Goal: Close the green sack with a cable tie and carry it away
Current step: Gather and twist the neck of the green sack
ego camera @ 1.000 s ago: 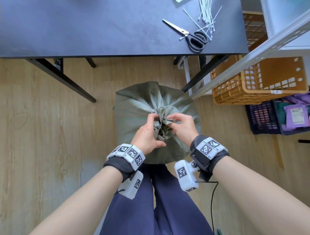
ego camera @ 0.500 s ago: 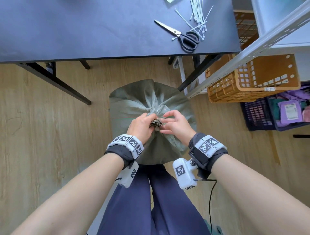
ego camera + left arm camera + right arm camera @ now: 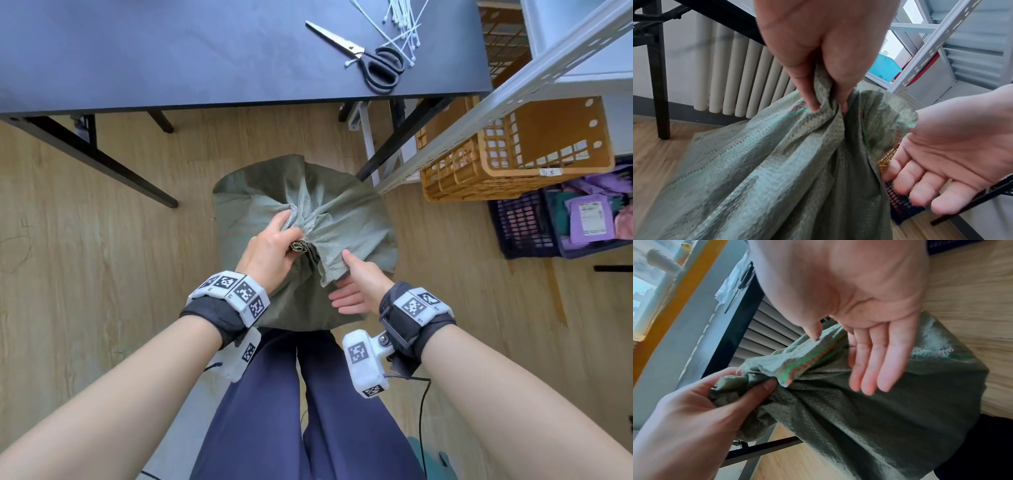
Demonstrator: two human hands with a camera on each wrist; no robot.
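The green woven sack point(image 3: 301, 212) stands on the wooden floor in front of my legs. My left hand point(image 3: 270, 253) grips its bunched neck point(image 3: 828, 104) in a fist. My right hand point(image 3: 359, 284) is open beside the neck, fingers straight; its thumb touches a loose flap of the sack's rim point(image 3: 807, 356), the fingers lie under that flap. No tie shows round the neck. White cable ties point(image 3: 404, 24) lie in a loose pile on the dark table, next to black-handled scissors point(image 3: 373, 61).
The dark table point(image 3: 205, 51) stands beyond the sack, with a slanted leg point(image 3: 102, 164) on the left. On the right are a grey shelf rail point(image 3: 496, 96), an orange basket point(image 3: 513, 154) and a dark crate point(image 3: 524, 226) holding purple packets. A white radiator point(image 3: 735, 73) lines the wall.
My right hand has let go of the neck and drawn back towards me with straightened fingers. A flap of the rim has come loose on the right. My left hand still grips the neck.
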